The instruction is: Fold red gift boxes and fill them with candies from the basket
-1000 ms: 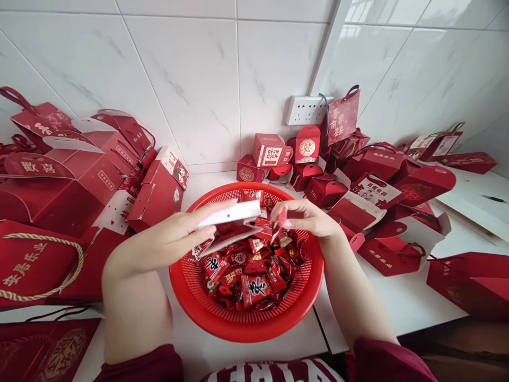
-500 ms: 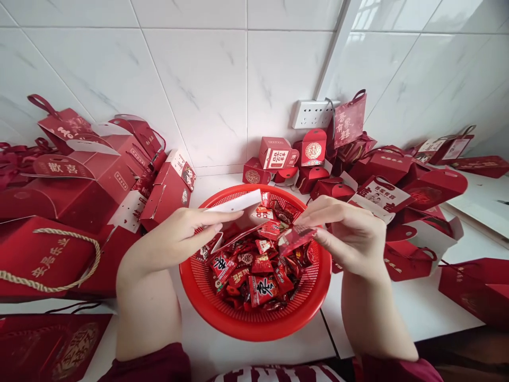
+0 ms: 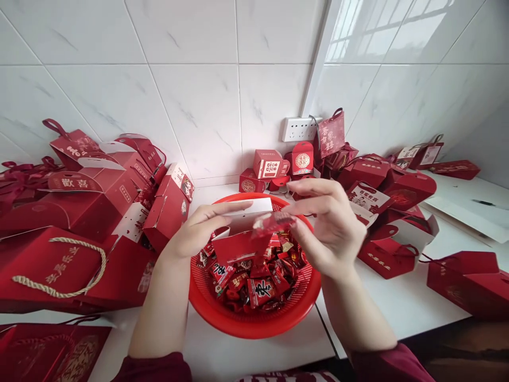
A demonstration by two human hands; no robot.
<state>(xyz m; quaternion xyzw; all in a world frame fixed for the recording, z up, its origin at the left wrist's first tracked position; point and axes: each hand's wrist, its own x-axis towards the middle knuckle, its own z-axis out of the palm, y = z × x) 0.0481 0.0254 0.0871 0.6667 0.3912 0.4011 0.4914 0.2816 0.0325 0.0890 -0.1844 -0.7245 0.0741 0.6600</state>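
Note:
My left hand point(image 3: 186, 233) grips a small red paper box point(image 3: 236, 246) with a white inside, its top open and a flap raised under the fingers. The box is over a round red plastic basket point(image 3: 254, 330) with perforated sides. In my right hand point(image 3: 330, 228) a candy in a shiny red wrapper point(image 3: 270, 225) is pinched by the thumb and a finger, slightly blurred, at the box's open side. Beneath both hands, the basket holds many wrapped candies point(image 3: 260, 292), mostly red, some with black lettering. The box's inside is largely hidden.
Red gift boxes point(image 3: 75, 212) are heaped on the left, one with a rope handle point(image 3: 101, 265). More boxes point(image 3: 392, 254) are piled on the right, and small ones point(image 3: 270, 163) stand behind the basket. A power socket point(image 3: 298, 129) is on the tiled wall.
My right hand has brought the candy leftward to the box. The box has turned, showing its red front and open top. The view has tilted up and shifted slightly.

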